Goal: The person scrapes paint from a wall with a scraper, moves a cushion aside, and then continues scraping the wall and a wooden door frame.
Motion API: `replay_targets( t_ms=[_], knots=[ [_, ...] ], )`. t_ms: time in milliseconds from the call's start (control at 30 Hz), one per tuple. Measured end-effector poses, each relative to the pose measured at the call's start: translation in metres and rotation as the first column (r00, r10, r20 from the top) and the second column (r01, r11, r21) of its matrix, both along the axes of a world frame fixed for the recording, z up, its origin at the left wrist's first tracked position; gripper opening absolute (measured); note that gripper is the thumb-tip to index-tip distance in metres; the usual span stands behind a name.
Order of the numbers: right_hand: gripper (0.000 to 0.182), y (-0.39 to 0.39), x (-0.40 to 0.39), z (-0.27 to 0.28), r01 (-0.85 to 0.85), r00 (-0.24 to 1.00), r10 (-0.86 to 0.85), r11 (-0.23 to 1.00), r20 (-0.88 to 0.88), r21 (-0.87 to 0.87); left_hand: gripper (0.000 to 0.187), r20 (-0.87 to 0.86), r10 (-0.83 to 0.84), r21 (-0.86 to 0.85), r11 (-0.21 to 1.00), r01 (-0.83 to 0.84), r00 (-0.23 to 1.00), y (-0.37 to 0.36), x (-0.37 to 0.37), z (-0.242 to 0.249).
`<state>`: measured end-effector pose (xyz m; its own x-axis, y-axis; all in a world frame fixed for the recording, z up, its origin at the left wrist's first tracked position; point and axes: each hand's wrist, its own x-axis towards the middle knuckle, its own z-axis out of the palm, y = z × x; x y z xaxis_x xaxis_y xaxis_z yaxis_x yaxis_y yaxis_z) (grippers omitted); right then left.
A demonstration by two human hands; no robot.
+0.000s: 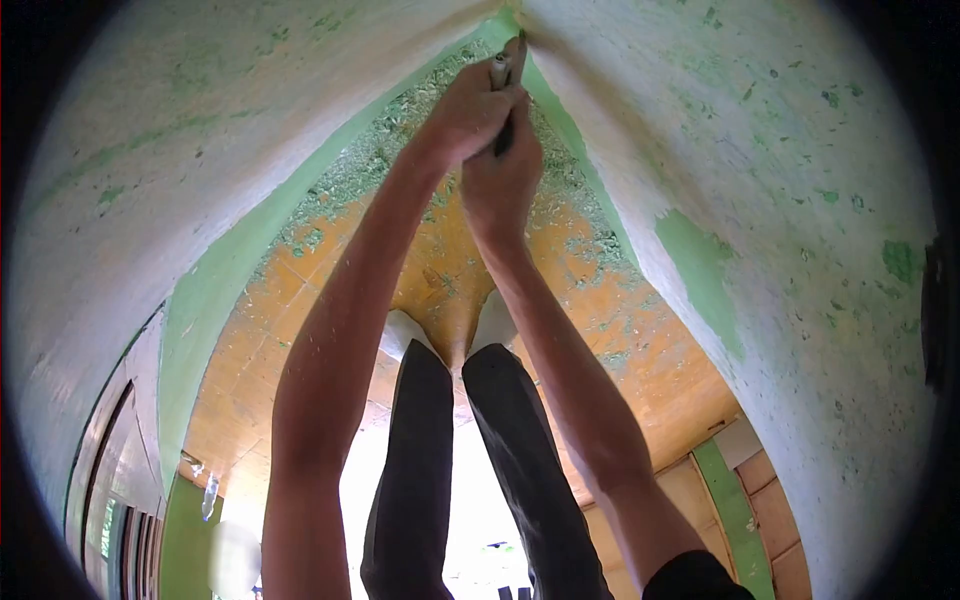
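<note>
Both of my hands are closed around one slim scraper (pixel 503 133) in the corner where two walls meet. My left hand (pixel 470 115) is wrapped round it close to its front end. Just behind and touching, my right hand (pixel 503 185) grips the dark handle. Fingers cover most of the tool, and its working edge is hard to make out. Its front end points up at the corner, close to a strip of green paint (pixel 505 22). Pale, scraped surface shows on the left wall (pixel 250 75) and on the right wall (pixel 690 110).
Green paint flakes (pixel 385 150) lie thickly on the orange tiled floor (pixel 290 280) below the corner. A green patch (pixel 695 275) remains on the right wall. A louvred wooden frame (pixel 125 500) stands at lower left. My feet (pixel 400 330) are on the floor.
</note>
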<state>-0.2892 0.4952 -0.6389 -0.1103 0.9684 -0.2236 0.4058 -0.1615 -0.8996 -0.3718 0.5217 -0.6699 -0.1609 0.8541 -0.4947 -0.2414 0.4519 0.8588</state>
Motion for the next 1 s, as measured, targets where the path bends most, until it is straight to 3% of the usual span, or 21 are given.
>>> replay_targets(
  t_ms=[100,167,200,233,267,367,400,433,467,500,533,567,633,700,800,833,900,933,1000],
  knots=[
    [0.028,0.010,0.009,0.006,0.044,0.987,-0.012,0.979,-0.162,0.199,0.018,-0.177,-0.037,0.123,0.991,0.059,0.983,-0.002,0.015,0.021],
    [0.030,0.015,0.014,0.013,-0.047,0.997,0.039,0.993,-0.067,-0.112,0.019,-0.179,-0.053,0.073,0.995,0.067,0.982,0.007,0.009,0.009],
    [0.032,0.023,0.006,-0.008,-0.074,0.997,0.074,0.997,0.000,-0.007,0.020,-0.122,-0.004,0.035,0.999,0.008,0.992,0.015,-0.001,-0.002],
    [0.032,0.018,0.002,-0.010,-0.068,0.998,0.068,0.997,0.004,-0.021,0.021,-0.062,0.035,-0.010,0.999,-0.035,0.997,0.021,-0.010,-0.014],
    [0.032,0.018,-0.003,-0.012,-0.079,0.997,0.079,0.997,0.011,-0.002,0.020,-0.142,-0.067,-0.008,0.998,0.067,0.988,0.023,-0.018,-0.023],
    [0.032,0.014,0.009,0.011,-0.070,0.996,0.075,0.991,-0.041,0.111,0.020,-0.182,-0.011,0.016,1.000,0.014,0.983,0.001,0.009,0.026],
    [0.032,0.013,0.013,0.020,-0.041,0.995,0.043,0.999,-0.090,0.028,0.019,-0.173,0.010,0.155,0.988,0.017,0.985,-0.001,0.018,0.025],
    [0.033,0.010,0.014,0.025,-0.004,0.991,-0.005,0.998,-0.132,-0.068,0.019,-0.179,-0.002,0.147,0.989,0.029,0.984,-0.002,0.011,0.019],
    [0.032,0.014,0.010,0.023,-0.064,0.998,0.061,0.993,-0.034,-0.099,0.020,-0.076,-0.031,0.059,0.998,0.036,0.997,0.005,0.003,0.010],
    [0.032,0.014,0.001,0.013,-0.066,0.998,0.064,0.993,-0.028,-0.100,0.020,0.025,-0.043,-0.030,0.999,0.043,0.999,0.010,-0.009,-0.003],
    [0.031,0.012,-0.011,0.001,-0.055,0.998,0.055,0.998,0.015,-0.026,0.018,0.039,-0.088,0.012,0.996,0.088,0.995,0.014,-0.021,-0.009],
    [0.031,0.010,-0.018,-0.008,-0.040,0.998,0.037,0.998,0.048,0.049,0.018,0.031,-0.087,0.010,0.996,0.086,0.996,0.010,-0.020,-0.013],
    [0.029,0.005,-0.011,0.020,-0.017,0.999,0.016,0.999,0.036,0.028,0.018,-0.163,-0.060,-0.020,0.998,0.058,0.985,0.005,-0.010,0.014],
    [0.024,0.002,0.005,0.035,0.072,0.990,-0.090,0.983,-0.107,-0.169,0.019,-0.131,-0.115,0.065,0.990,0.124,0.985,0.001,-0.006,0.030],
    [0.029,0.012,-0.008,0.014,-0.004,1.000,0.004,0.995,0.000,-0.100,0.017,-0.030,-0.002,-0.020,1.000,0.001,1.000,0.009,-0.010,0.007],
    [0.030,0.012,-0.015,0.009,-0.069,0.995,0.072,0.996,0.069,-0.048,0.016,-0.011,-0.053,0.037,0.998,0.053,0.999,0.012,-0.020,0.002],
    [0.027,0.007,-0.014,0.014,-0.027,0.999,0.030,0.992,0.023,-0.127,0.016,-0.022,0.070,0.146,0.987,-0.066,0.997,0.006,-0.013,0.003],
    [0.023,0.002,-0.004,0.028,0.017,1.000,-0.020,0.991,-0.023,-0.136,0.016,-0.015,0.065,0.151,0.987,-0.062,0.998,0.005,-0.003,0.012],
    [0.019,0.012,-0.008,0.032,0.049,0.994,-0.061,0.991,-0.093,-0.128,0.015,-0.170,0.061,0.221,0.975,-0.023,0.984,0.007,0.001,0.026]
  ],
)
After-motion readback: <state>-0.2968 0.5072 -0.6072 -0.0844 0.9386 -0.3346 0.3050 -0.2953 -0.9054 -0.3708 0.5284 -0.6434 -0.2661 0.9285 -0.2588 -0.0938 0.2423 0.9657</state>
